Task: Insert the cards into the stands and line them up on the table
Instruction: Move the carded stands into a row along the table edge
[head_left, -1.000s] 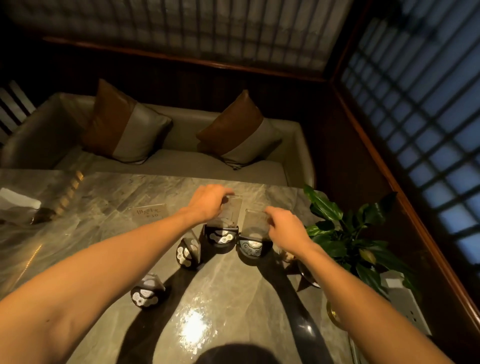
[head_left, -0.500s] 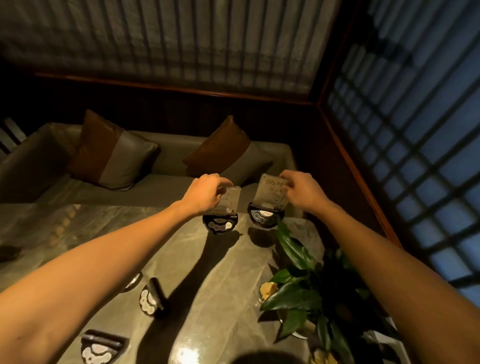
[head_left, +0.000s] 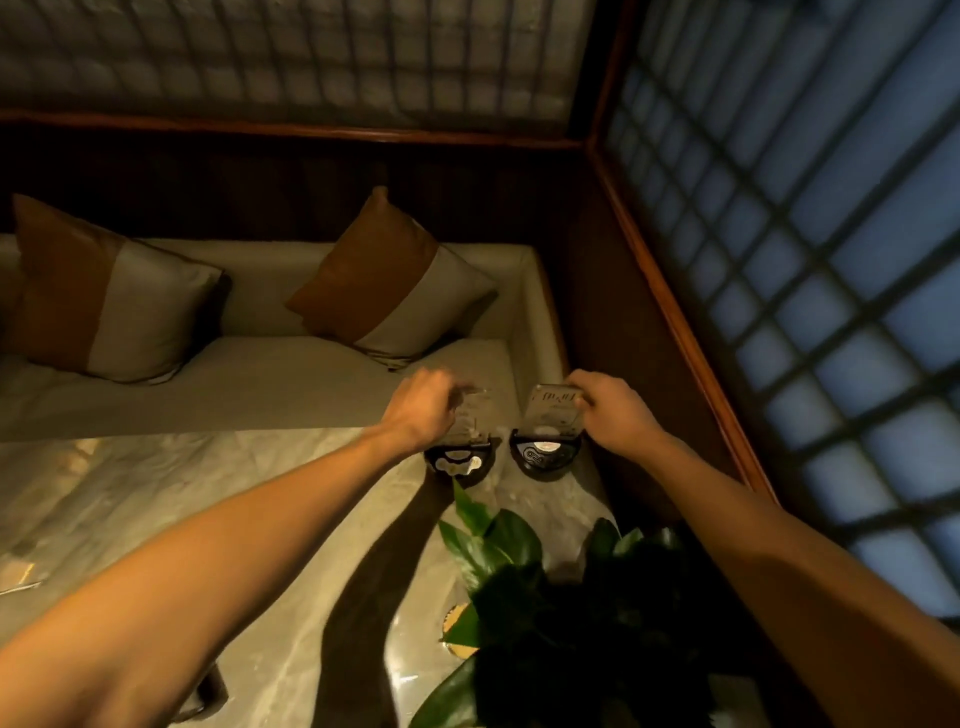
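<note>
Two round black stands with white patterns sit side by side near the far right corner of the marble table (head_left: 156, 493). The left stand (head_left: 457, 461) holds a clear card (head_left: 475, 415) upright, and my left hand (head_left: 423, 408) pinches that card's top. The right stand (head_left: 543, 454) holds a second clear card (head_left: 550, 413) with printed writing, gripped at its upper right corner by my right hand (head_left: 613, 413). Both stands touch the tabletop.
A leafy potted plant (head_left: 535, 587) stands on the table just in front of the stands, between my arms. A bench with two brown-and-grey cushions (head_left: 395, 280) runs behind the table. A lattice window (head_left: 831, 260) lines the right wall. Something flat lies at the table's left edge (head_left: 21, 577).
Both hands carried the carded stands from the table's middle to its far right corner and set them down beside each other. The view followed, so the other stands left the frame.
</note>
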